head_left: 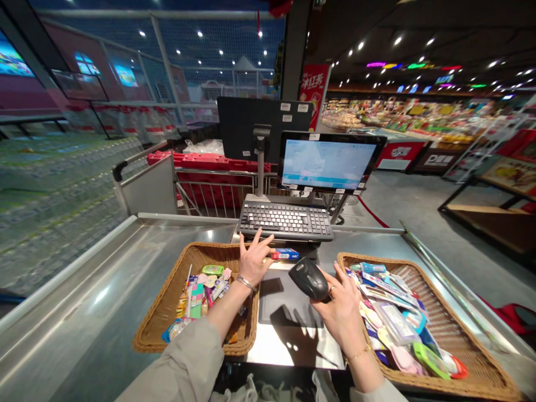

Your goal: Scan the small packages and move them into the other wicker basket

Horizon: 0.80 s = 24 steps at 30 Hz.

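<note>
My left hand (252, 261) is over the inner edge of the left wicker basket (154, 312). Its thumb and forefinger pinch the end of a small blue and red box (286, 254), while the other fingers spread toward the keyboard. In my right hand (341, 312) is a black handheld barcode scanner (309, 278), its head just below and right of the box. Small packaged goods, among them a green-rimmed pack (213, 270), fill part of the left basket. The right wicker basket (456, 312) holds toothbrush-like packs, a clear case (396, 322) and a green item (430, 360).
A dark keyboard (287, 219) lies beyond my hands, with a lit screen (329, 162) and a second monitor's back (263, 131) behind it. The metal counter (96, 312) extends left. A grey flat plate (288, 301) is set between the baskets. Shopping carts (213, 190) stand behind the counter.
</note>
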### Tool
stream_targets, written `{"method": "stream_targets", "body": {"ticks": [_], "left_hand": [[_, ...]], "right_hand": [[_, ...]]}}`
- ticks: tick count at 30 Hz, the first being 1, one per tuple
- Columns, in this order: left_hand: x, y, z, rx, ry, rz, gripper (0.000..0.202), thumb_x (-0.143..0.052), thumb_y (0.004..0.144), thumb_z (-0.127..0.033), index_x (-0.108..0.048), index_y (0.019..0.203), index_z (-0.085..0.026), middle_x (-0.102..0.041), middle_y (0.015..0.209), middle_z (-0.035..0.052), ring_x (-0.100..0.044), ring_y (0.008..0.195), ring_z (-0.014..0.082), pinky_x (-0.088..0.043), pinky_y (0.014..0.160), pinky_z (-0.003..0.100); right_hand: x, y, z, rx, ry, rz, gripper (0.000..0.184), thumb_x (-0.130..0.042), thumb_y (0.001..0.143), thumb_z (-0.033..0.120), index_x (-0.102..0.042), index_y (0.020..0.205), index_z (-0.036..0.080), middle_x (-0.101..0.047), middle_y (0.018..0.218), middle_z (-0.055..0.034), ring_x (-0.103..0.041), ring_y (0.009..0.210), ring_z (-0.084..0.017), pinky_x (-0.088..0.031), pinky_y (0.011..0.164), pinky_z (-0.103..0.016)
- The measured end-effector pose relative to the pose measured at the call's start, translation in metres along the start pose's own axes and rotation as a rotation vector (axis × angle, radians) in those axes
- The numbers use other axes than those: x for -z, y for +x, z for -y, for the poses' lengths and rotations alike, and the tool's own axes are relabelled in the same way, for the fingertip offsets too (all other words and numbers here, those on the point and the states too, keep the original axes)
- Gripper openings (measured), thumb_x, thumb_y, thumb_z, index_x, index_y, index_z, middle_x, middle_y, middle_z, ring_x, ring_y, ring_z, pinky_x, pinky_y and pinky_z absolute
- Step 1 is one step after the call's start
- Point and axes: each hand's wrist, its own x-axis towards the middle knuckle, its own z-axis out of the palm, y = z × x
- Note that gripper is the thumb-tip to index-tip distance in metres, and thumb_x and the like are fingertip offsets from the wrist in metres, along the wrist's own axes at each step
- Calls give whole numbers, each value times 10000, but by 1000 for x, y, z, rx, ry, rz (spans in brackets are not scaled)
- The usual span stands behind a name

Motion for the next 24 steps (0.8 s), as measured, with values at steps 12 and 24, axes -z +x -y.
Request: {"method": "stream_targets", "body": {"ticks": [12,24], "left_hand": [[1,9,-11,-26,-28,-13,32,-648,828,-266,-644,817,-236,-665,1226,39,-421,1341,316,-22,1125,692],[5,18,-30,-56,-45,-24,28,-662,819,-266,-647,812,-243,-666,1225,29,-418,1341,321,-17,1127,693]], "right_hand": [[4,-1,-15,-11,-73,-66,225,-603,690,281,-712,884,246,-644,1238,-23,-387,1327,-335,-269,1067,-572],[14,-8,-29,-48,-96,-153,252,-619,693,344,-711,904,242,-675,1171,-45,-415,1306,-332,-283,1063,-569]]}}
